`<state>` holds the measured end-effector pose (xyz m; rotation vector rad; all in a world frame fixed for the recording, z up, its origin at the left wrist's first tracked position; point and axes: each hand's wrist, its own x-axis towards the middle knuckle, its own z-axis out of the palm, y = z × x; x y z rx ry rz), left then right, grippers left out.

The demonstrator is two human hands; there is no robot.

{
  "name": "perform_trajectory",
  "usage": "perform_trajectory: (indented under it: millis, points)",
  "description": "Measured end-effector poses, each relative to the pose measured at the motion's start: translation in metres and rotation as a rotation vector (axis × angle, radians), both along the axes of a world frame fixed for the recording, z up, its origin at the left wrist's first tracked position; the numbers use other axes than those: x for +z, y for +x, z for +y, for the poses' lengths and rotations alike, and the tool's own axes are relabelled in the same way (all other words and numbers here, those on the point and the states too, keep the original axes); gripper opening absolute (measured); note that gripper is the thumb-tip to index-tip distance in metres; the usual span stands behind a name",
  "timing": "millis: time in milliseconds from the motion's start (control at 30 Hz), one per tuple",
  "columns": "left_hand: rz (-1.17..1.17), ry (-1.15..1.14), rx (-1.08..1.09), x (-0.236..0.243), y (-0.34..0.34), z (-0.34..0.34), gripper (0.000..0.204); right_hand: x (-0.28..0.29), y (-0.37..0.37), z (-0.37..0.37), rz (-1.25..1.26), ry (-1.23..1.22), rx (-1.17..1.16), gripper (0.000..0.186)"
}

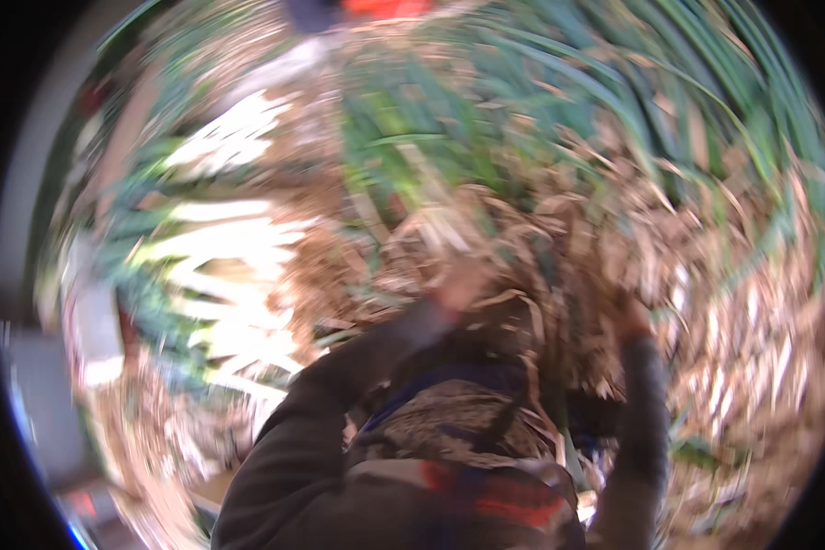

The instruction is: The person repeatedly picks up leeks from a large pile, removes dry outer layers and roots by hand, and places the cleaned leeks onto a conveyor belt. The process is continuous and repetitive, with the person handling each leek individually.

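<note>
My left hand (463, 284) is in the middle, blurred by motion, beside the pale stem of a leek-like green onion (445, 227). Whether the fingers grip that stem cannot be made out. To the right, my right hand (629, 317) is at a brown bunch of dry leaves (588, 330), its fingers smeared. On the left lie cleaned green onions (225, 252) with white stems, their brown roots (316, 275) toward the middle.
A large heap of green onion leaves (605, 82) covers the far side. Dry husks and peeled leaves (752, 348) are strewn along the right. Far off at the top, part of another person in orange and dark clothing (385, 7) shows. Grey box-like shapes (46, 394) stand at left.
</note>
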<state>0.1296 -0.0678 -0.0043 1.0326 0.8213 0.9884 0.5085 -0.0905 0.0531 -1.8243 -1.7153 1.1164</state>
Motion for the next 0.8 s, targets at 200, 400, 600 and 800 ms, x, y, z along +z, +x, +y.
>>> perform_trajectory:
  millis: [200, 400, 600, 800]
  points:
    - [-0.104, -0.373, -0.066, 0.078, 0.138, 0.036, 0.075, 0.167, 0.022, -0.080, -0.252, 0.108, -0.078, 0.025]
    - [-0.439, -0.375, 0.191, 0.143, 0.167, 0.084, 0.077, 0.201, 0.055, -0.157, -0.264, 0.209, -0.158, 0.049]
    - [-0.667, -0.172, 0.114, 0.203, 0.172, 0.091, 0.046, 0.143, 0.015, -0.134, -0.143, 0.039, -0.296, 0.042]
    - [-0.346, 0.591, 0.165, 0.279, 0.163, 0.175, 0.028, 0.123, -0.054, -0.040, 0.261, 0.396, -0.343, 0.024]
